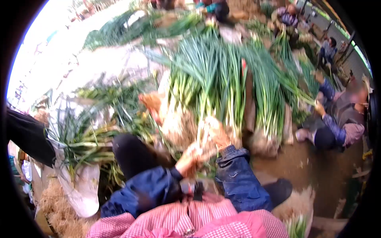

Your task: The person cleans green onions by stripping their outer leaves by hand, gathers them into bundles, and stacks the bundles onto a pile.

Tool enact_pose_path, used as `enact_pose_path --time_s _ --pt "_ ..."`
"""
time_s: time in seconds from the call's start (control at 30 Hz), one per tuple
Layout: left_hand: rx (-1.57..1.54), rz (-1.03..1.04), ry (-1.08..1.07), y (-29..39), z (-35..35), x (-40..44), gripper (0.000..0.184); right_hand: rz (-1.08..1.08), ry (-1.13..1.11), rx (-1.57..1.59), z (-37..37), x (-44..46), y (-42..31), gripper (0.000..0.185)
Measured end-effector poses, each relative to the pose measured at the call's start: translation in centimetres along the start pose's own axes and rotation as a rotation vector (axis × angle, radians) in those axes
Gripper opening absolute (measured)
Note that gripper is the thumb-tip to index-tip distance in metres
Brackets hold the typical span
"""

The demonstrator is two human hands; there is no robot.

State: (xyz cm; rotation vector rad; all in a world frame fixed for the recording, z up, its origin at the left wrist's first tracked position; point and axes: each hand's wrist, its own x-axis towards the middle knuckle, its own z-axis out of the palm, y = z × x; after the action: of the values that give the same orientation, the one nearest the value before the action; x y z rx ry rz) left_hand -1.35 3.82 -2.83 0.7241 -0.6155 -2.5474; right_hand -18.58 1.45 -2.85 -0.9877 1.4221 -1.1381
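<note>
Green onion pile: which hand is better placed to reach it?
Probably the right hand: it sits farther forward, close to the green onion pile, while the left hand is farther back.

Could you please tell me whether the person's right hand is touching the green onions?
Touching: the head view shows the right hand against the pale lower stems of the green onions, with no gap visible.

Left hand (187, 162) and right hand (217, 133) both blurred; can't resolve either grip on the pale stalks (203, 129), whose lower ends get lost in the smear between them. Wearer's checked garment (186, 220) cut off by the bottom edge, black leg (31, 137) clipped by the dark lens border at left. Far-right co-worker (335, 129) blurred, person at top (218, 8) cropped, seated person behind (328, 50) too small to tell what's in hand.
</note>
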Motion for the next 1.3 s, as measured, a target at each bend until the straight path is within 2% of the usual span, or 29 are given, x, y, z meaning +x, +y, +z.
enact_pose_path --time_s 0.03,0.07,0.1,0.13,0.17,0.23,0.3,0.33,0.4,0.47,0.5,0.53,0.6,0.63,0.7,0.73,0.77,0.8,0.87,0.93,1.0,1.07,1.13,1.2,1.27,1.3 --pt "0.178 -0.015 0.126 0.1 -0.1 -0.5 0.048 0.096 -0.134 0.008 -0.9 2.8 2.1 0.021" --pt "0.205 0.074 0.168 -0.4 0.2 -0.9 0.043 0.049 -0.059 0.237 0.0 1.4 -0.3 0.017" --pt "0.284 0.127 0.129 -1.3 -1.4 -0.6 0.041 0.03 0.026 0.268 0.1 1.7 0.9 0.016" --pt "0.214 0.08 0.044 -0.9 -1.2 -1.0 0.04 -0.024 0.046 0.223 0.2 0.8 0.6 0.016" --pt "0.262 0.078 -0.005 -0.5 -1.4 -0.7 0.036 0.038 0.082 0.244 0.2 0.9 2.6 0.02" --pt "0.27 0.111 0.002 -2.0 -3.0 0.6 0.032 0.036 0.253 -0.104 -0.3 2.4 6.9 0.021" --pt "0.307 0.048 0.032 -1.9 -2.1 0.2 0.037 0.21 0.148 -0.026 -0.3 1.4 3.9 0.019" --pt "0.423 0.017 0.0 -0.7 -0.5 -1.1 0.036 0.297 0.112 0.118 -0.4 1.0 2.5 0.019" --pt "0.434 -0.016 -0.002 -0.4 -0.2 -1.2 0.037 0.49 0.073 0.396 -0.5 0.3 -0.4 0.018" --pt "0.402 0.073 0.018 -0.5 1.0 -1.3 0.038 0.205 0.348 0.129 0.8 -0.5 -0.3 0.017" --pt "0.311 0.12 0.017 -0.4 1.3 -1.3 0.038 0.205 0.351 0.292 1.7 -2.9 -3.9 0.016" --pt "0.218 0.165 0.015 -0.3 1.6 -1.3 0.038 0.066 0.287 0.375 0.9 -2.1 -0.1 0.018" --pt "0.39 0.082 -0.047 -0.3 0.4 -1.3 0.04 -0.015 0.137 0.163 -0.2 -3.5 -2.1 0.021" --pt "0.391 0.067 -0.045 -1.5 -0.5 -0.9 0.04 0.066 0.179 0.113 -0.1 -2.5 -1.3 0.024" --pt "0.502 0.13 -0.075 -1.9 -0.4 -0.1 0.038 0.077 0.072 0.022 -0.8 -0.5 0.5 0.024" --pt "0.554 0.154 -0.052 -2.2 -0.4 0.1 0.037 0.236 0.025 0.115 -1.1 0.1 0.8 0.023" --pt "0.411 0.098 -0.031 -1.7 -0.2 0.1 0.037 0.186 0.006 0.166 -1.2 -0.1 -0.1 0.023" --pt "0.393 0.088 -0.017 -0.9 1.2 -1.1 0.038 0.182 0.022 0.338 -0.8 -0.9 -1.1 0.017" --pt "0.368 0.079 0.006 -0.3 2.2 -2.2 0.04 0.284 0.039 0.619 -0.4 -1.8 -1.6 0.016" --pt "0.366 0.061 -0.022 -0.9 1.6 -1.9 0.044 0.227 0.177 0.693 -0.8 -1.8 2.3 0.015" --pt "0.394 0.108 -0.074 -1.0 1.4 -1.3 0.048 0.157 0.24 0.447 0.2 -4.9 -1.0 0.022" --pt "0.158 0.006 -0.039 -2.6 -1.2 0.5 0.049 -0.089 0.277 0.291 0.6 -7.4 -0.9 0.023" --pt "0.063 0.014 0.004 -1.1 0.8 0.5 0.046 -0.078 0.425 0.311 0.8 -10.1 -1.5 0.021" --pt "0.355 0.081 0.167 -1.0 1.5 0.7 0.04 -0.168 0.636 0.412 0.7 -12.7 -3.5 0.019" --pt "0.167 0.052 0.323 -0.9 2.6 1.1 0.032 -0.245 0.811 0.343 -0.2 -14.4 -5.1 0.014" --pt "0.087 -0.008 0.297 -1.0 2.1 1.4 0.032 -0.145 0.755 0.209 -1.5 -14.6 -4.7 0.016"
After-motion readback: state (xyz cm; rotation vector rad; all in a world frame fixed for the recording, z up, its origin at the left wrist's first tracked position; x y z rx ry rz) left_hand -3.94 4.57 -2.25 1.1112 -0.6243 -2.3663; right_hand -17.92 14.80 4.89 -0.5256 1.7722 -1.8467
